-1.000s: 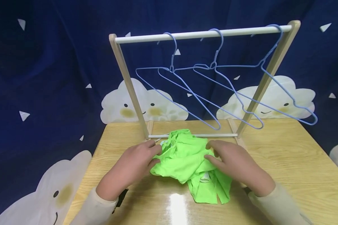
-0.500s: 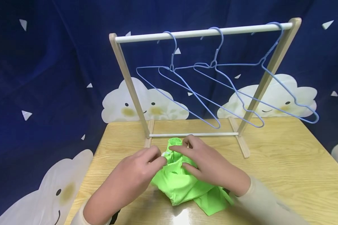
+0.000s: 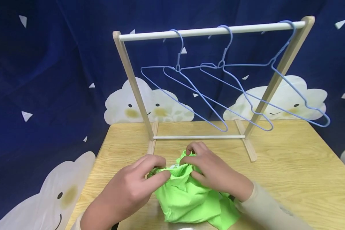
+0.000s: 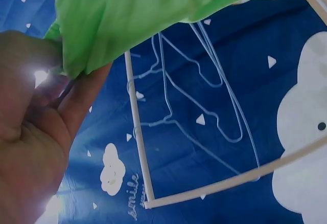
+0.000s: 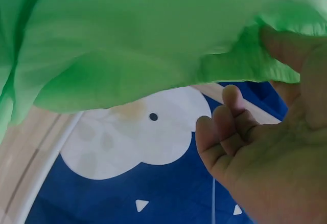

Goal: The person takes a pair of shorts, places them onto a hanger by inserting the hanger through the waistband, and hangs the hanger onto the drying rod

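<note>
Head view, and it's all about the green garment (image 3: 189,201), bunched at lower middle in front of the rack, its gathered, elasticated opening turned up between two hands; whether its lower folds touch the table is hard to tell. Left hand (image 3: 129,182) comes in low from the left, back of the hand up, fingers bent forward and thumb stretched toward the opening, and it has the near rim in a pinch! The left wrist view backs that up: a corner of green cloth is caught between the digits. Over to the right hand (image 3: 215,169), angled in from the lower right, thumb below and index finger above, nipping the other side of the opening, with more fingers arched up at a small gathered bit behind. From the right wrist camera, the thumb lies on the cloth while three other fingers curl loosely below the edge. Beige sleeve (image 3: 264,204) at the right wrist, wooden table (image 3: 293,166) underneath. Just beyond stands the rack, white lower bar (image 3: 198,137) near the tabletop, white top rail (image 3: 201,31) carrying three blue hangers (image 3: 231,41). Behind it all, a navy backdrop (image 3: 54,80) with smiling white clouds (image 3: 120,102).
</note>
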`<state>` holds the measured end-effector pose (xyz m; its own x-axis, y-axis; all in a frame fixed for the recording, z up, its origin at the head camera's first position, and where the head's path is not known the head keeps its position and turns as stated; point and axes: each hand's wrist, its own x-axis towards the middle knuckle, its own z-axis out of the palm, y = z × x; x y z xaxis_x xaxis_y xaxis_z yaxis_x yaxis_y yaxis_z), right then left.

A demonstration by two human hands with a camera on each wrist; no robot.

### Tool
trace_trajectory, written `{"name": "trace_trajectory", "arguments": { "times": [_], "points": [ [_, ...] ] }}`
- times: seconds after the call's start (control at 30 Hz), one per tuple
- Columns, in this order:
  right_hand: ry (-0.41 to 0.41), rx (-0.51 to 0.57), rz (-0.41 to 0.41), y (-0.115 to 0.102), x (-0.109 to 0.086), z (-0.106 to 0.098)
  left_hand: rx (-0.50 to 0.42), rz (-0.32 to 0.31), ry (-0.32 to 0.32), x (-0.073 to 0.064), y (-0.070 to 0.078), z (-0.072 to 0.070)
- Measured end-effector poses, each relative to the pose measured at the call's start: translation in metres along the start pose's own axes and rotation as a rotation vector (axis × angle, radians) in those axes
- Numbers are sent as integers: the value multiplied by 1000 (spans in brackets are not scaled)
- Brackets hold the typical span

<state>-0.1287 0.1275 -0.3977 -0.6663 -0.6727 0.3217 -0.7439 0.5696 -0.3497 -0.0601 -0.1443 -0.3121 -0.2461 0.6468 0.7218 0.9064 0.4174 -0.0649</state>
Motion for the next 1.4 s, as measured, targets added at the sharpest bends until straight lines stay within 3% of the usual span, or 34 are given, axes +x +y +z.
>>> {"name": "trace_trajectory", "arguments": {
  "times": [0.33, 0.73, 0.83, 1.03, 1.27, 1.4],
  "points": [
    [55, 41, 95, 21, -17, -10, 13, -52, 240, -6, -19, -10],
    [88, 43, 168, 33, -48, -47, -50, -240, 352, -22, -48, -18],
    [140, 61, 150, 32, -53, -57, -54, -303, 343, -28, -54, -19],
    [269, 99, 82, 28, -58, -73, -61, -410, 265, -42, -63, -18],
    [349, 94, 16, 25, -63, -88, -68, -489, 180, -54, -73, -10],
    [400, 101, -20, 28, -65, -97, -65, -503, 141, -59, -76, -7]
  ]
}}
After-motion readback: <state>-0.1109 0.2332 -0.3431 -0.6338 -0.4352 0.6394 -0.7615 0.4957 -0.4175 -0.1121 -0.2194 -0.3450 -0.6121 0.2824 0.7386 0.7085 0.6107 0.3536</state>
